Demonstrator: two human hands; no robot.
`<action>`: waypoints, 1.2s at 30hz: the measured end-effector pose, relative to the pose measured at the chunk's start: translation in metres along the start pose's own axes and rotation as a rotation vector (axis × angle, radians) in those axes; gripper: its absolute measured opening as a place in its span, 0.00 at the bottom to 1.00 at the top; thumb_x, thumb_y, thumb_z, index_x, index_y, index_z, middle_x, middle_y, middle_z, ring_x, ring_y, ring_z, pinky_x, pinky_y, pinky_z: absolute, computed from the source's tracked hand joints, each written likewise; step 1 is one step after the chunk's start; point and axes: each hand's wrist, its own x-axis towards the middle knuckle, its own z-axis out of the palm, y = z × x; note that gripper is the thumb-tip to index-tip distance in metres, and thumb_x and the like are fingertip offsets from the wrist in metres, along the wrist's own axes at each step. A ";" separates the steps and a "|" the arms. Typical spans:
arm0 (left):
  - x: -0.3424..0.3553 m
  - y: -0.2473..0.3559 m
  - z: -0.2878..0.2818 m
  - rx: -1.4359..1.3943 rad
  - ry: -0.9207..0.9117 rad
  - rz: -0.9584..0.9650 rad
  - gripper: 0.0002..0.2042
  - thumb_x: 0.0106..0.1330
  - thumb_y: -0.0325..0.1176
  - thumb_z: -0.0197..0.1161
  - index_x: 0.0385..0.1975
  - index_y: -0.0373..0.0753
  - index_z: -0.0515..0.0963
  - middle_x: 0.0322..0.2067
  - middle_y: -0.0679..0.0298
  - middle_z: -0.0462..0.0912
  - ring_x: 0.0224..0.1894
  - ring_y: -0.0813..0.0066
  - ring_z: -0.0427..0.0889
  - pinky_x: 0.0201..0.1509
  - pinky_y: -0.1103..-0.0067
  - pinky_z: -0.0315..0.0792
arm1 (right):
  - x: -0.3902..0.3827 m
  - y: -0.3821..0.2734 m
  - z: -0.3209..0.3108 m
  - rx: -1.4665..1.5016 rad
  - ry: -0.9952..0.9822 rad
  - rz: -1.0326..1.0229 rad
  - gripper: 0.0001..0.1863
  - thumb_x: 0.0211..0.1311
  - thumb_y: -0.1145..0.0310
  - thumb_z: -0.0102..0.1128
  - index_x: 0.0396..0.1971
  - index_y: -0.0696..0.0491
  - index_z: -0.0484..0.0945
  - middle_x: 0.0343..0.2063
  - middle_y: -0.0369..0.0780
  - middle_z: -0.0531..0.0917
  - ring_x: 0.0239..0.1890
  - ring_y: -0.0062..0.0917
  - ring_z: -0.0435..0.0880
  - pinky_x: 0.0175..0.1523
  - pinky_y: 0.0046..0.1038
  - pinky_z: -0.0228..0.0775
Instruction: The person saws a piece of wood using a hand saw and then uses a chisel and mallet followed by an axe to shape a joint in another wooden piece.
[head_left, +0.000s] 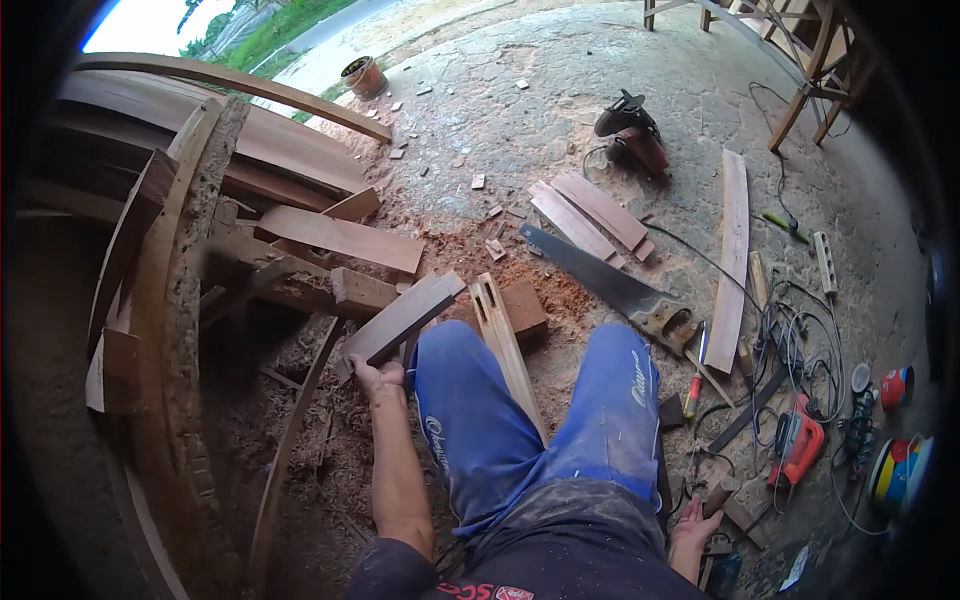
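My left hand [378, 378] grips the lower end of a short, flat wooden board [405, 318], held slanting up beside my left knee. Low at the right, beside my hip, my right hand [695, 525] is closed around a short brown wooden piece [720, 497], partly hidden by the fingers. A pale slotted timber [508, 358] lies between my legs over a brown block [522, 308]. A handsaw [590, 280] with a wooden handle rests on the floor beyond my right knee, beside a red-and-yellow handled tool [694, 395].
Stacked timber [200, 290] crowds the left. On the concrete floor [470, 120] are loose boards [590, 215], a long plank [733, 260], a power tool [632, 140], tangled cables [790, 330], a red electric tool [798, 440] and a bucket [365, 80]. A wooden trestle [800, 90] stands at upper right.
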 end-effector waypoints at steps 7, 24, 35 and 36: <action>-0.017 -0.051 -0.180 -0.356 -0.402 -0.245 0.31 0.79 0.56 0.45 0.67 0.35 0.68 0.65 0.51 0.74 0.68 0.53 0.73 0.74 0.54 0.66 | -0.140 -0.032 0.080 -0.460 -0.536 -0.356 0.35 0.64 0.68 0.61 0.70 0.42 0.59 0.46 0.39 0.75 0.36 0.24 0.79 0.34 0.26 0.78; -0.164 -0.010 0.053 1.114 -0.418 0.517 0.34 0.74 0.38 0.64 0.73 0.31 0.57 0.61 0.47 0.74 0.62 0.60 0.76 0.66 0.74 0.70 | -0.191 0.161 0.313 -0.933 -1.328 -0.213 0.18 0.62 0.69 0.66 0.47 0.56 0.70 0.23 0.35 0.77 0.20 0.19 0.78 0.24 0.23 0.74; -0.152 -0.189 -0.021 1.924 -0.418 0.106 0.63 0.52 0.38 0.70 0.78 0.41 0.24 0.51 0.36 0.78 0.47 0.37 0.83 0.53 0.53 0.79 | -0.169 0.190 0.307 -0.862 -1.301 -0.142 0.14 0.61 0.70 0.65 0.39 0.52 0.67 0.23 0.35 0.76 0.19 0.19 0.78 0.24 0.24 0.76; -0.157 -0.193 -0.021 1.906 -0.419 0.125 0.63 0.52 0.38 0.71 0.78 0.41 0.24 0.51 0.36 0.78 0.48 0.37 0.83 0.54 0.54 0.78 | -0.169 0.191 0.308 -0.850 -1.306 -0.136 0.14 0.61 0.70 0.65 0.39 0.52 0.67 0.23 0.35 0.76 0.19 0.19 0.78 0.24 0.24 0.76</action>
